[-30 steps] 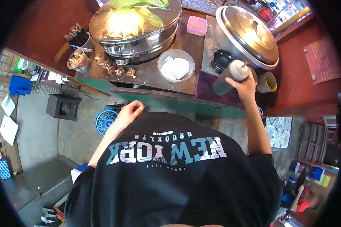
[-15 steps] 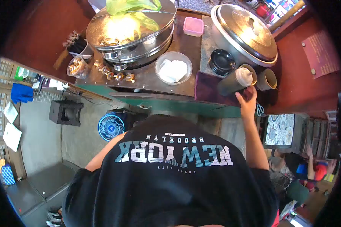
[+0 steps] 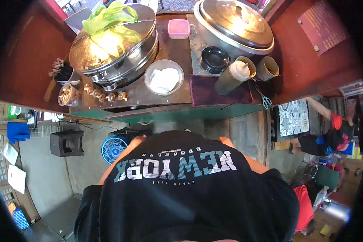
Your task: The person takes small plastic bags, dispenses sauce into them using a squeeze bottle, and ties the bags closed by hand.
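Wears a black shirt point(image 3: 181, 185) with large lettering across the chest. Has the left hand point(image 3: 138, 140) low by the shirt's left edge and the right hand point(image 3: 226, 141) low by its right edge, well apart from each other and away from the countertop. Shows too little of either to tell fingers apart from fingers together, or to tell of anything held. Has a blue fan point(image 3: 115, 150) beside the left forearm, below the counter point(image 3: 169, 44).

Faces, along the near edge of the counter, scissors point(image 3: 265, 100) with pale blue handles, then a purple cloth point(image 3: 201, 89) with the squeeze bottle point(image 3: 230, 78) standing on it, just short of two brownish cups point(image 3: 266, 69). Has left of the cloth a clear tub point(image 3: 164, 77) of something white, a row of small wrapped pieces point(image 3: 111, 97) and a clear cup point(image 3: 69, 96) of similar pieces.

Shows farther in a stack of black bowls point(image 3: 214, 59) just behind the cloth, and dark sticks point(image 3: 62, 72) in a container at far left. Has beyond these a wide steel pot point(image 3: 127, 68) under a lid topped by a green plastic bag point(image 3: 109, 18), a pink-lidded box point(image 3: 178, 28), and a large lidded pot point(image 3: 238, 24) at right. Includes off to the right a patterned table point(image 3: 293, 117) and, past it, a person point(image 3: 341, 129) in red and black.
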